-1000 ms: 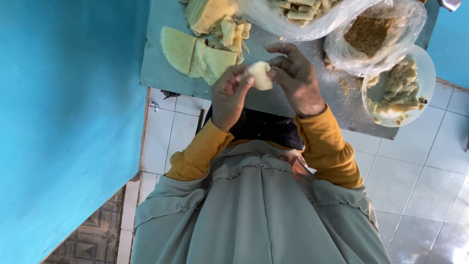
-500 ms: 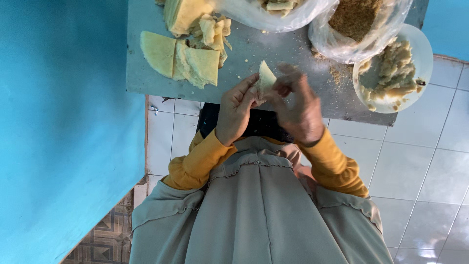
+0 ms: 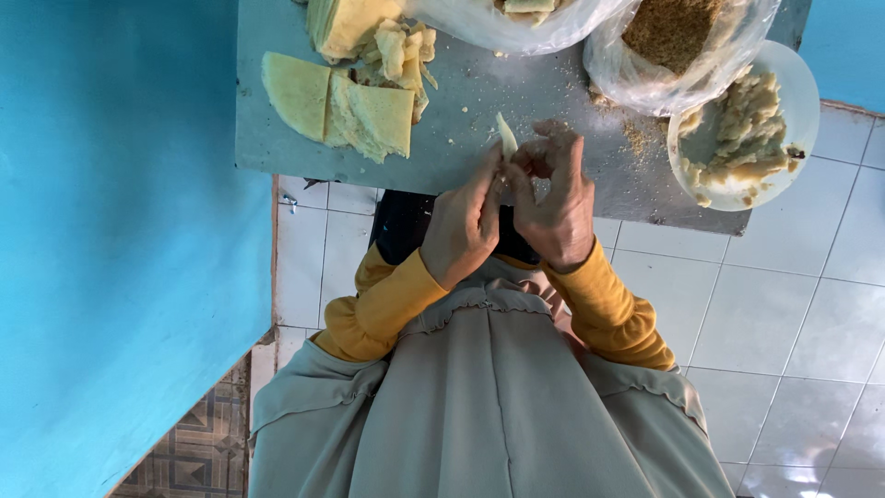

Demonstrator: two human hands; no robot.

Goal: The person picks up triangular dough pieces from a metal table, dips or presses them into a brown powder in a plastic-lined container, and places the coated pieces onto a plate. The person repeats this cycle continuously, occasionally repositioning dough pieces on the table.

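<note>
Head view: the person's left hand point(image 3: 466, 226) and right hand point(image 3: 553, 203) meet just above the near edge of a grey table point(image 3: 461, 129). Between them they hold a small pale wrapper point(image 3: 506, 138), which stands up from the fingertips. The left fingers are pressed together along its side; the right fingers curl in and pinch it from the other side. On the table to the left lies a stack of yellow sheets point(image 3: 336, 101), some cut into wedges. To the right stands a white bowl point(image 3: 797, 101) of pale filling, with a clear bag of brown crumbs point(image 3: 678, 32) just beside it. Yellow sleeves cover both forearms. A blue wall fills the left; white floor tiles show below the table.
</note>
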